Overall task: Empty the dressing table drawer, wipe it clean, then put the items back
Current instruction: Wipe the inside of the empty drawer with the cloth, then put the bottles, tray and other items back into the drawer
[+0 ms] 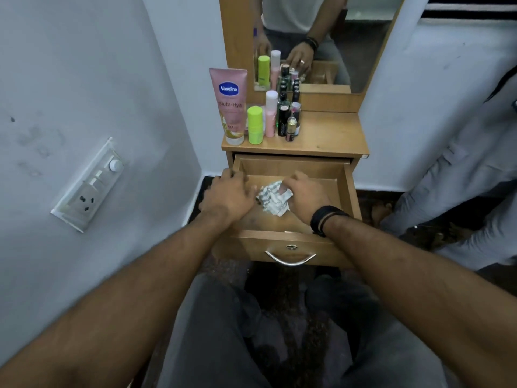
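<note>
Below the mirror (321, 37), from the head camera, one wooden drawer (292, 247) of the dressing table (330, 135) stands pulled out, with one curved metal handle (291, 260) on its front. One crumpled white-and-grey cloth (271, 198) lies on the drawer floor, the only loose thing visible inside. On the tabletop, at its left side, stand one pink Vaseline tube (230, 105), one lime-green bottle (255, 125), one pink bottle with a white cap (270, 113), and a tight cluster of small dark bottles (289, 121) too crowded to count.

Two bare hands reach into the drawer. The left hand (228, 194) rests on the drawer's left wall, fingers curled over its edge and gripping nothing else. The right hand (303, 194), with a dark band at the wrist, presses down on the cloth, its fingers bent and closed around the bunched fabric. One switch panel (89, 189) sits on the left wall.
</note>
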Motion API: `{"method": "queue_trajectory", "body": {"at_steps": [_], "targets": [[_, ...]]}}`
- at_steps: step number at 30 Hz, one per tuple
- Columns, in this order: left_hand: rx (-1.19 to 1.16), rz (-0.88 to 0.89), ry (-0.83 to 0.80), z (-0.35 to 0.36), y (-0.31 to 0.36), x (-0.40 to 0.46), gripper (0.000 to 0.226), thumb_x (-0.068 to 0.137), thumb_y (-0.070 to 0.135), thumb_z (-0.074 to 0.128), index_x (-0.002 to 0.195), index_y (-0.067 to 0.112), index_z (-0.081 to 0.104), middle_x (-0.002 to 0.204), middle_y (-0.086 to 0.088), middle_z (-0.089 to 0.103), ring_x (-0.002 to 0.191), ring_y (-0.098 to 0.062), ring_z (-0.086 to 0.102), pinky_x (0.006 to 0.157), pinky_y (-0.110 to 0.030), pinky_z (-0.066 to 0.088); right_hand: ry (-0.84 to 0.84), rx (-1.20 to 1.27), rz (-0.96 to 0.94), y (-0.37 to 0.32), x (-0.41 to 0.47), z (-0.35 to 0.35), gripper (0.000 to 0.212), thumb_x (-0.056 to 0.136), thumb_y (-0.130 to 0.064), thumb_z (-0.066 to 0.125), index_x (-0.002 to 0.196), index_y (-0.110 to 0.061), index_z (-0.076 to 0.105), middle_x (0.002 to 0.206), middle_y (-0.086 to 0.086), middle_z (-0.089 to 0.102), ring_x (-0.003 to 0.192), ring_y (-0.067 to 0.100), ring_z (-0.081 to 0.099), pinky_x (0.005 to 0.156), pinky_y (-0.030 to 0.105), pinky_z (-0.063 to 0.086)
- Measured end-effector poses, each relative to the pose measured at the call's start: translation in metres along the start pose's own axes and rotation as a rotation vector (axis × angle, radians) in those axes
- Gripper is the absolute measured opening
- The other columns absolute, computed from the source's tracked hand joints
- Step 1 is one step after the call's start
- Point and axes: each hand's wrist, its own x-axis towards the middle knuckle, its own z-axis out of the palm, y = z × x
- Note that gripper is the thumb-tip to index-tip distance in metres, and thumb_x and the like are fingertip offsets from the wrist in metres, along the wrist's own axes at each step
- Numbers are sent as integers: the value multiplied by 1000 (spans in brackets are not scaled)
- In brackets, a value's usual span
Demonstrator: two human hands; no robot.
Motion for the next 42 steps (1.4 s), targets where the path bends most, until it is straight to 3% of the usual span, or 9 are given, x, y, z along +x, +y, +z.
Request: {"method": "queue_trajectory", "body": {"at_steps": [6,9,12,18,21,24,30,35,42], "targets": [[-910,-455,-326,-3,59,0,89,69,78,71,136,26,45,122,3,60,105,-20,61,73,-41,50,321,103,-64,7,-17,-25,22,83,-1,61,98,-16,65,109,5,52,93,28,56,75,35,46],[-1003,-490,-394,3,80,-2,79,66,76,74,125,27,54,114,2,68,96,-23,69,76,-48,44,393,146,-57,16,-25,-36,23,83,2,58,98,-14,65,109,6,53,92,29,57,79,41,49],[-1061,-441,-364,8,104,5,35,82,47,74,112,30,64,96,6,77,81,-21,76,95,-59,36,368,157,-54,37,-34,-46,26,85,-2,61,109,-13,63,114,6,52,98,29,58,84,41,49],[-1141,-314,-340,-2,151,22,19,90,27,65,108,34,64,81,11,77,63,-15,75,52,-34,49,231,-123,-7,92,-41,-72,76,72,-46,80,135,-31,42,130,-2,43,110,30,53,85,47,54],[-1165,-273,-348,-10,170,35,18,96,20,60,109,30,64,68,12,75,58,-12,73,27,-23,43,203,-154,11,112,-32,-89,62,81,-48,72,134,-30,46,129,-4,51,108,29,57,85,49,54],[-1163,-241,-296,-18,188,57,26,98,13,60,123,23,59,81,-1,78,67,-17,75,42,-30,56,267,-156,50,121,-11,-108,33,91,-36,57,122,-24,55,114,2,60,97,33,62,80,47,53],[-678,36,143,-33,202,109,60,101,30,57,154,16,33,147,-13,48,131,-27,51,110,-35,42,363,-144,210,122,55,-138,45,91,-16,55,135,-25,51,130,9,48,110,39,55,89,49,52],[-128,196,-103,0,198,118,45,100,23,50,144,12,48,145,-16,44,129,-30,49,107,-37,42,10,-191,415,126,67,-105,50,94,-32,51,143,-40,41,147,1,41,131,32,42,93,56,46],[116,226,-214,33,208,128,52,94,36,54,142,22,43,142,-10,43,127,-32,48,104,-54,43,61,-248,425,133,78,-88,40,99,-44,35,134,-39,55,142,0,48,129,32,43,101,57,39]]}}
